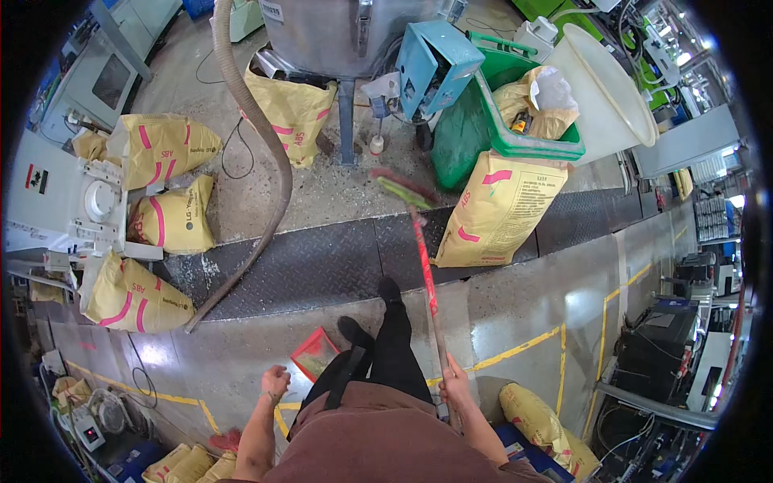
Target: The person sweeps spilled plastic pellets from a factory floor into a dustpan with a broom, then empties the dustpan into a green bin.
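Note:
My right hand (456, 385) is closed round the handle of a long broom (424, 262), whose pole is wrapped partly in red. The broom's green and reddish head (404, 190) rests on the floor ahead, left of the green bin. At my left side, my left hand (275, 381) hangs with its fingers curled in, and nothing shows in it. Between that hand and my legs, a red-edged dustpan (314, 354) lies on the floor, partly covered by my leg. A large yellow paper sack (503, 209) leans against the green bin (463, 149), right of the broom.
Dark tread plates (330, 262) cross the floor ahead. A thick grey hose (274, 145) curves down beside several yellow sacks (173, 217) at left. A metal tank (322, 36) and a white tub (600, 88) stand farther off. More sacks (535, 414) lie behind me at right.

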Demonstrator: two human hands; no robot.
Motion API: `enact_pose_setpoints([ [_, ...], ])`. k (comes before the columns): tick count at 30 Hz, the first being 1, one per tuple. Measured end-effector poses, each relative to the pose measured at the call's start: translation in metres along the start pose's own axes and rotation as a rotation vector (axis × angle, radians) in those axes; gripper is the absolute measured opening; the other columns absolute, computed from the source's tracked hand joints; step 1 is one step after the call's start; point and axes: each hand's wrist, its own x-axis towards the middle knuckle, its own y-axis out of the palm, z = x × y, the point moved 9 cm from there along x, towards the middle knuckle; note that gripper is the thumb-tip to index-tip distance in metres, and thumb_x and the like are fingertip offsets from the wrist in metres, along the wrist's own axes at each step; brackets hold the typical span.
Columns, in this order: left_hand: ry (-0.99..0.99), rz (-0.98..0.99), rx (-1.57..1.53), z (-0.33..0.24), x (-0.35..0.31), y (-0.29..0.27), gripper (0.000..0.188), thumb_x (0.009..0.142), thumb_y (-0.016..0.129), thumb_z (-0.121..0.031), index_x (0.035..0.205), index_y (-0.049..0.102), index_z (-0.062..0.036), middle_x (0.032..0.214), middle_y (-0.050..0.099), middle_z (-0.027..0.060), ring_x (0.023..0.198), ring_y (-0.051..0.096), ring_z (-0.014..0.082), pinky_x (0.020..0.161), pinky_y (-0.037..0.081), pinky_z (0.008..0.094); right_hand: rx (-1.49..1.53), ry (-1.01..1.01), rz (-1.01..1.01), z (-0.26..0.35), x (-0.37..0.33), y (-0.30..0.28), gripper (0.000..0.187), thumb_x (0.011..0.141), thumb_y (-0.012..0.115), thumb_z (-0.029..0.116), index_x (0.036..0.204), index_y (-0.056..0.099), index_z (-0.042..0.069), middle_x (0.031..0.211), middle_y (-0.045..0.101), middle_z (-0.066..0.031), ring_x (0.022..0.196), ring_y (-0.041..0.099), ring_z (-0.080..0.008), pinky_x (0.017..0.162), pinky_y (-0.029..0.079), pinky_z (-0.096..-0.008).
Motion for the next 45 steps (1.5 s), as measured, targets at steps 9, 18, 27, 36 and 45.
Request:
enact_pose_setpoints([
  [9, 0.144, 0.008, -0.113, -0.060, -0.024, 0.001, 0.030, 0.075, 0.055, -0.010, 0.102, 0.055, 0.0021, 0.077, 0.062, 0.0080, 0.064, 0.059, 0.0139, 0.051, 0.049, 0.0260, -0.044, -0.057, 0.011, 0.015, 0.068, 0.037, 0.052, 0.091, 0.036, 0.019, 0.137, 0.013, 0.028, 0.049, 0.037, -0.0040, 0.034, 0.038, -0.0141, 0.031, 0.035, -0.0290],
  [18, 0.094, 0.061, 0.128, -0.030, 0.007, 0.024, 0.030, 0.073, 0.056, -0.012, 0.100, 0.057, 0.0022, 0.073, 0.063, 0.0112, 0.065, 0.061, 0.0151, 0.055, 0.049, 0.0266, 0.055, 0.161, 0.185, -0.013, -0.081, 0.017, 0.047, 0.091, 0.036, 0.021, 0.135, 0.024, 0.031, 0.055, 0.043, -0.0032, 0.042, 0.040, -0.0114, 0.036, 0.034, -0.0253],
  [27, 0.179, -0.029, -0.151, -0.015, 0.003, 0.021, 0.028, 0.073, 0.057, -0.012, 0.097, 0.057, 0.0034, 0.076, 0.063, 0.0114, 0.065, 0.061, 0.0166, 0.059, 0.049, 0.0282, 0.093, 0.118, 0.026, 0.042, 0.006, 0.025, 0.048, 0.092, 0.028, 0.029, 0.136, 0.008, 0.036, 0.053, 0.038, -0.0062, 0.037, 0.034, -0.0141, 0.035, 0.033, -0.0289],
  [36, -0.107, -0.015, -0.035, 0.059, 0.004, 0.033, 0.029, 0.072, 0.055, -0.013, 0.099, 0.057, 0.0005, 0.080, 0.064, 0.0127, 0.059, 0.061, 0.0185, 0.050, 0.049, 0.0300, -0.152, 0.202, 0.221, 0.029, -0.040, 0.054, 0.047, 0.093, 0.031, 0.018, 0.135, 0.019, 0.036, 0.056, 0.037, -0.0022, 0.043, 0.034, -0.0113, 0.036, 0.031, -0.0245],
  [45, -0.003, -0.118, -0.386, 0.021, 0.005, 0.019, 0.026, 0.073, 0.055, -0.006, 0.098, 0.056, 0.0025, 0.083, 0.062, 0.0129, 0.068, 0.061, 0.0178, 0.059, 0.050, 0.0286, -1.033, -0.546, 0.150, 0.136, -0.021, 0.046, 0.045, 0.087, 0.042, 0.017, 0.130, 0.034, 0.020, 0.098, 0.056, -0.0214, 0.084, 0.055, -0.0383, 0.072, 0.045, -0.0391],
])
